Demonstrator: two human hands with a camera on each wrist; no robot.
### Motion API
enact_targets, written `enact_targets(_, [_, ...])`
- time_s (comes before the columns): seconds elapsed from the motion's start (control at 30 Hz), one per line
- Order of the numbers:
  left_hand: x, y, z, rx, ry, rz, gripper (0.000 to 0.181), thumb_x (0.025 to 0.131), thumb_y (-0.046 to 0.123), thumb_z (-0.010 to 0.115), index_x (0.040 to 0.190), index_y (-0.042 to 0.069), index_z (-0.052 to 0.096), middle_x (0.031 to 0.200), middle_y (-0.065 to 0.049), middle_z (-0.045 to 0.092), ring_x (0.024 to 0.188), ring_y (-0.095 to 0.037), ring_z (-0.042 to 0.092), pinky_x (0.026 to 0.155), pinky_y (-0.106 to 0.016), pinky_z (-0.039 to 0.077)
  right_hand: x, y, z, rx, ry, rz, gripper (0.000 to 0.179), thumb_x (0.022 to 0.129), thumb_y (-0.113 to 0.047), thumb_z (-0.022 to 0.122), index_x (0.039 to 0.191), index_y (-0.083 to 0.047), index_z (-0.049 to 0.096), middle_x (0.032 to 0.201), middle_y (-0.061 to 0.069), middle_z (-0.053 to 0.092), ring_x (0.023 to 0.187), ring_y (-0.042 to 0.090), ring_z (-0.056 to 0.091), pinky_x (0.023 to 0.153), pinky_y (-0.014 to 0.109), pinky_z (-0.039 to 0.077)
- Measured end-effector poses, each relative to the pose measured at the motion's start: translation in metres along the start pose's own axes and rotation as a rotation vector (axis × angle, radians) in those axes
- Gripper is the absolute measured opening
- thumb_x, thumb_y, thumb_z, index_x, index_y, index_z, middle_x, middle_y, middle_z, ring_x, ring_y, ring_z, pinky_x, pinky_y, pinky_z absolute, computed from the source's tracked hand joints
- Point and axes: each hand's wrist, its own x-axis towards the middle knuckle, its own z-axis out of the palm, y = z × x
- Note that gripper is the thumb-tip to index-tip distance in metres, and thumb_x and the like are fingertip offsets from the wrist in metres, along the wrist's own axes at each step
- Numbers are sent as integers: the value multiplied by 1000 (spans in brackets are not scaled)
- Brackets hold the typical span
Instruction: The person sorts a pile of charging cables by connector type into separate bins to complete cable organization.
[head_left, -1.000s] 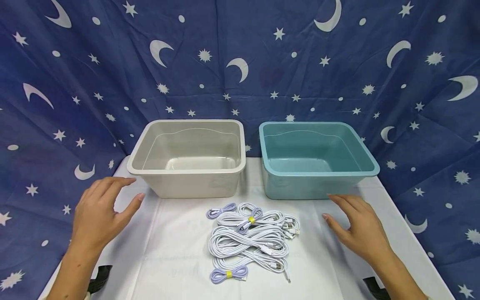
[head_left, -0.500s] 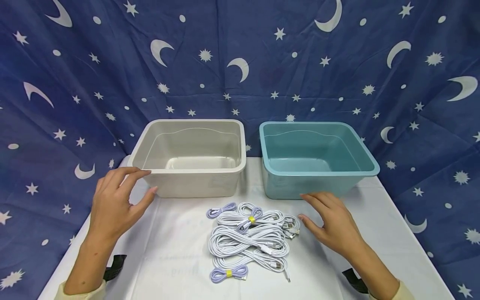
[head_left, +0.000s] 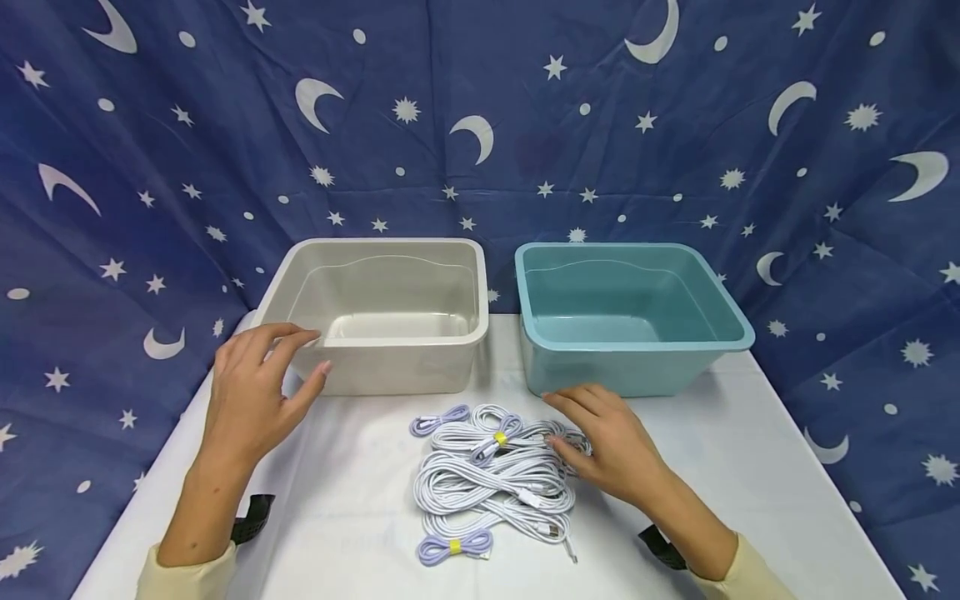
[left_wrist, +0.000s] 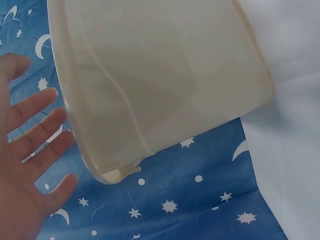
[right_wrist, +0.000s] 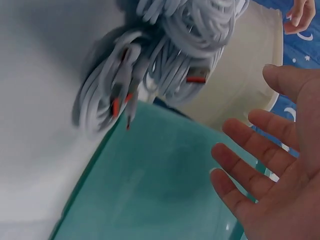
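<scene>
A pile of coiled white cables [head_left: 491, 483] lies on the white cloth, with several small lavender cable bundles on and around it. One lavender bundle [head_left: 455, 547] with a yellow tie sits at the near side of the pile. My right hand [head_left: 611, 442] hovers over the pile's right edge, fingers spread and holding nothing. In the right wrist view the white coils [right_wrist: 195, 35] show their plugs. By the front left corner of the cream bin [head_left: 397, 367] is my left hand [head_left: 258, 392], its fingers loosely extended with nothing in them.
The cream bin and a teal bin [head_left: 637, 367] stand side by side behind the cables, nothing inside either. A dark blue curtain [head_left: 420, 50] with moons and stars closes off the back and sides. White cloth [head_left: 360, 500] covers the table.
The right hand has moved left from beside the teal bin to over the cables. My left hand has shifted right, toward the cream bin's front. The cables and bins have stayed put.
</scene>
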Motion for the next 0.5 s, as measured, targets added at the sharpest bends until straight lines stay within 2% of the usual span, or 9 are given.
enact_targets(0.27, [5,-6,7,22,-2,8,33,89,34,68,113,12,74,112,-7,66,111,-31,57,103,-59,32,15,-13,15,61,-30,-39,51,88,-33,75,135,-17,63,126,-3,63,119,19,56,100,42,45])
enact_targets(0.5, [3,-10,11,17,-14,-27,30,88,33,73,111,14,74,110,-6,66,111,-31,57,101,-59,33,26,-21,28,90,-41,-93,51,87,-29,77,134,-20,63,127,-5,63,119,16,55,100,41,46])
